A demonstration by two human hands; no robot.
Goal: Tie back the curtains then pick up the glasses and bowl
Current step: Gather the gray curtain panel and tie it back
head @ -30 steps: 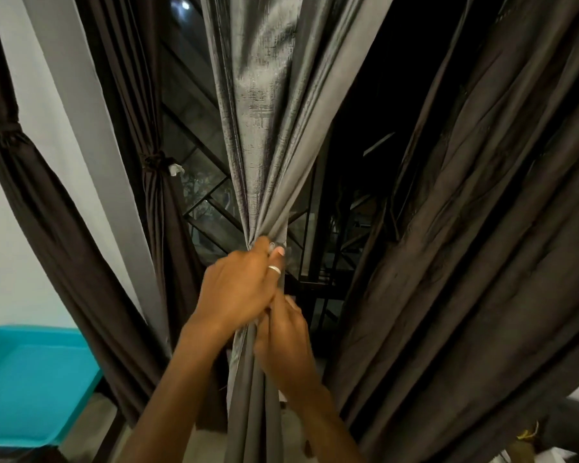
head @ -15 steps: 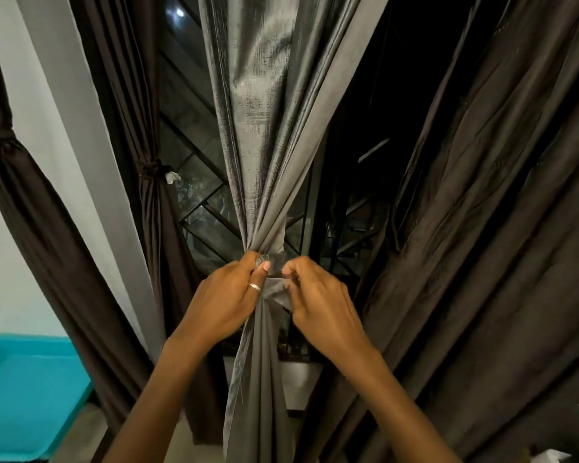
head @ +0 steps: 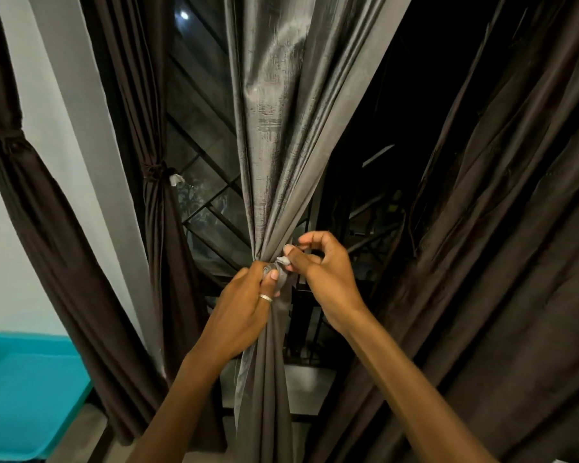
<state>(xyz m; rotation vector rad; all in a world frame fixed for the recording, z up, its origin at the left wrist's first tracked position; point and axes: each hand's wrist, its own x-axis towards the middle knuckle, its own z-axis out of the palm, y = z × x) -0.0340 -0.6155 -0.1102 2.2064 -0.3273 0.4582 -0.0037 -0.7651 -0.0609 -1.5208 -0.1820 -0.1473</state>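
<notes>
A shiny grey curtain (head: 281, 128) hangs in the middle and is gathered into a bunch at waist height. My left hand (head: 241, 312) grips the bunch, its thumb pressed on a pale tie strip (head: 283, 261) wrapped round it. My right hand (head: 325, 269) pinches the end of that strip just right of the gather. Two dark brown curtains (head: 161, 208) at left are tied back. A loose brown curtain (head: 482, 262) hangs at right. No glasses or bowl are in view.
Behind the curtains is a dark window with a metal grille (head: 214, 208). A turquoise tray-like surface (head: 20, 396) sits at the lower left. A white wall strip (head: 81, 128) runs between the left curtains.
My right hand has come out from under the left, moved up and to the right of the gather, and now pinches the tie's end. The left hand keeps its grip.
</notes>
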